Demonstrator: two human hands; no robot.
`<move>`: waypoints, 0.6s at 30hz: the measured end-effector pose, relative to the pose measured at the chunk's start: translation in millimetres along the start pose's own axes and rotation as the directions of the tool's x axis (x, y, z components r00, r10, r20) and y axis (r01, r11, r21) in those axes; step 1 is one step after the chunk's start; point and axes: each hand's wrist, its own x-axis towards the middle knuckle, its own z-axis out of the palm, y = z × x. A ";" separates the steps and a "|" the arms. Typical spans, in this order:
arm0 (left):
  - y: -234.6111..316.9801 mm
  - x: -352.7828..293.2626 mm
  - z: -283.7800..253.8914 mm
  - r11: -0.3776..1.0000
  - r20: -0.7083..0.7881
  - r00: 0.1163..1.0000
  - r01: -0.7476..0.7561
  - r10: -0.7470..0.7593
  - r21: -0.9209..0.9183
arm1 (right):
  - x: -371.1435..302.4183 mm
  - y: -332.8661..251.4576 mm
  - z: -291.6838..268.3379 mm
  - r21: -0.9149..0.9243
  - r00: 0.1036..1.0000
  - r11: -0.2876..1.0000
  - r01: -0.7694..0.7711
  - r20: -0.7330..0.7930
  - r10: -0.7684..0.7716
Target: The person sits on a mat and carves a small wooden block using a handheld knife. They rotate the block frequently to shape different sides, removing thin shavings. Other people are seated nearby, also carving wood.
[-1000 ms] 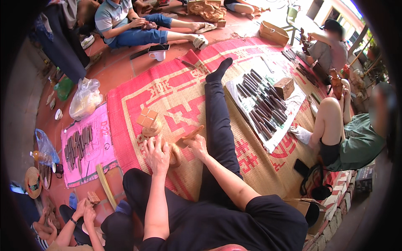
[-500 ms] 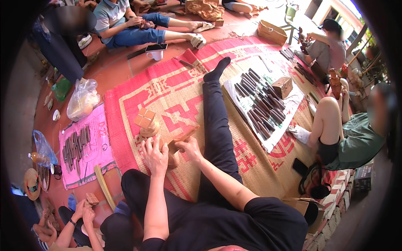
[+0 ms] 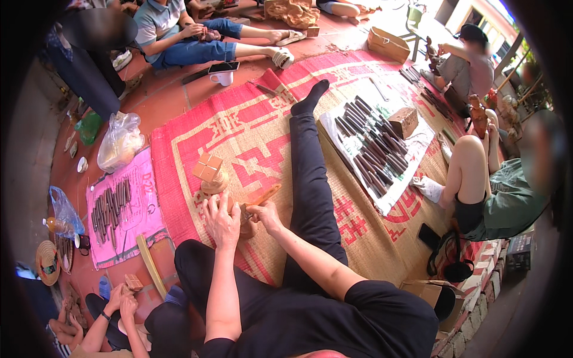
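The right hand (image 3: 267,216) has its fingers clamped on a wooden-handled tool (image 3: 266,193) over a wooden piece (image 3: 246,230) on the red-and-tan mat (image 3: 179,179), beside the left hand (image 3: 223,227), whose grip I cannot tell.

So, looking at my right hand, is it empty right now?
No, the right hand is holding an orange-brown tool, whose end sticks out beyond the fingers.

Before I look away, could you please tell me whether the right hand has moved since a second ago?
Yes: judged against the woven mat's pattern, the right hand has shifted leftward, toward the left hand.
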 end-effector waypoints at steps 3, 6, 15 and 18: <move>2.3 -1.2 -1.6 1.000 -0.008 1.000 0.003 -0.003 0.003 | 4.4 -0.9 -9.1 -0.135 0.997 0.989 0.054 -0.051 -0.061; -1.5 -0.1 -0.3 1.000 -0.011 1.000 -0.008 0.008 0.014 | 9.0 -16.6 -2.1 -0.002 0.984 0.988 0.151 -0.094 -0.151; 1.4 -2.1 0.8 1.000 -0.017 1.000 -0.002 0.002 0.026 | 11.7 -15.7 -2.9 -0.093 0.977 0.983 0.160 -0.130 -0.171; 0.6 -0.8 -1.5 1.000 -0.015 1.000 -0.012 0.012 0.025 | 13.0 -21.1 1.3 0.067 0.994 0.992 0.105 -0.033 -0.103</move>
